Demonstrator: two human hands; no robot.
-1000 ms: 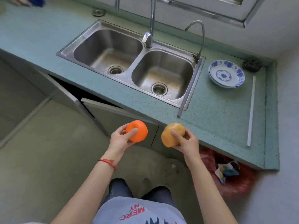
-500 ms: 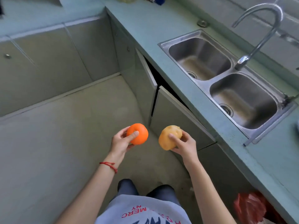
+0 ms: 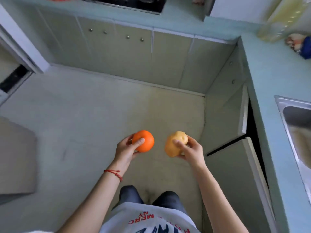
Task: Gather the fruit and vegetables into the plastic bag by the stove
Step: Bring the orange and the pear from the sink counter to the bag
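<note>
Left hand curled round orange, thumb on top. Right hand grips potato, thumb across its front. Both over floor, left of sink.

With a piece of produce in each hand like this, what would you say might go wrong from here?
1. The round orange fruit sits in the left hand under a fingertip hold over bare floor; it might slip and roll away.
2. The yellowish potato-like vegetable fills the right hand, so neither hand is free to open a bag.
3. The ajar grey cabinet door juts out beside the right arm and could catch it.
</note>
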